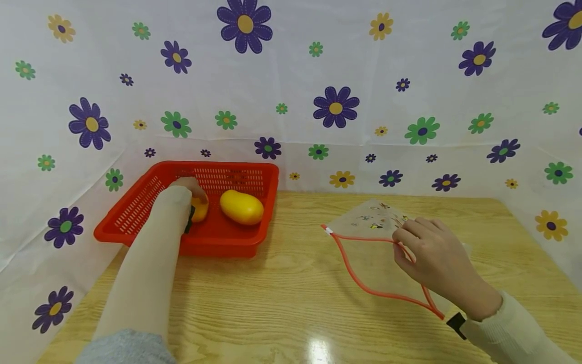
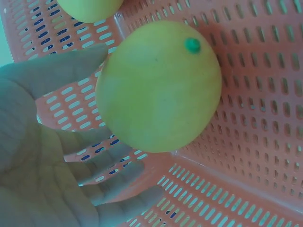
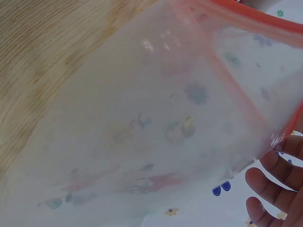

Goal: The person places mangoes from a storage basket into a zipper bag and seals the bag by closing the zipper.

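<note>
My left hand reaches down into the red plastic basket. A rounded yellow toy fruit with a small green stem nub is beside it. In the left wrist view the left thumb meets the fruit's edge and the fingers stretch out below it, fairly straight. Another yellow fruit, longer and smooth, lies in the basket to the right. My right hand pinches the red-edged rim of a translucent zip bag between thumb and fingers. The bag's mouth gapes, and small printed pictures show on its side.
The basket stands at the left rear of the wood-grain table, near the flowered white cloth that hangs behind and at the sides. A white slider sits at the bag's left corner. Each forearm wears a dark strap or device.
</note>
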`<state>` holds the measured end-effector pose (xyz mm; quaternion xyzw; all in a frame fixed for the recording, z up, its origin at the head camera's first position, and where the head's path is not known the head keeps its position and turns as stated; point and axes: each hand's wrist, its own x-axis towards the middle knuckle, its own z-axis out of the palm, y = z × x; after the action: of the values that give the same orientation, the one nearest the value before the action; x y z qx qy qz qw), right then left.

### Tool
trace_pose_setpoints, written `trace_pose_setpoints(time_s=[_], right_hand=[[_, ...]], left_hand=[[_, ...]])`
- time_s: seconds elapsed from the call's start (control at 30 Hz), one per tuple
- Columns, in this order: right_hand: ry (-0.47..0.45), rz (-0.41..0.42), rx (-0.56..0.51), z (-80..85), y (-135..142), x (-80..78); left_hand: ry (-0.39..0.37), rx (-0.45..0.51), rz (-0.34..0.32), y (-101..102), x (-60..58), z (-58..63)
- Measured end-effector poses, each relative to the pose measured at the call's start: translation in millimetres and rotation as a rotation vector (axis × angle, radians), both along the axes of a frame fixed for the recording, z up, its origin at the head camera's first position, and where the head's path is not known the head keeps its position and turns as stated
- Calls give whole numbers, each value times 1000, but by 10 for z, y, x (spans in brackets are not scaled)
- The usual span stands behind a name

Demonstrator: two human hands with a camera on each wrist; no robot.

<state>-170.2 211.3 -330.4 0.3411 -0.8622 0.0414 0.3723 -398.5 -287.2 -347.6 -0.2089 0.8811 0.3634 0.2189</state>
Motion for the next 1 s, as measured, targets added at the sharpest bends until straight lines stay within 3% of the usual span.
trace_pose_setpoints(time_s=[0.2,0.5,0.57,0.67,0.8,0.87,1.0], right_hand=[[5,-6,3,-4,1,-1],[4,-7,5,-18,6,1],[7,-5,5,-19,3,1],[11,-5,5,-21,2,-1],[13,-1,-1,-29,2,-4],[13,4,-5,-36,-1,-3],[15,5,-7,-46,-5,2]], left_hand=[[-21,105,195,46,87,26],[-59,137,352,62,63,-11],[-58,127,360,85,68,-5],[-40,111,373,182,176,65],[-13,162,463,350,414,208],[-11,201,500,374,465,233],[-16,174,393,266,310,122]])
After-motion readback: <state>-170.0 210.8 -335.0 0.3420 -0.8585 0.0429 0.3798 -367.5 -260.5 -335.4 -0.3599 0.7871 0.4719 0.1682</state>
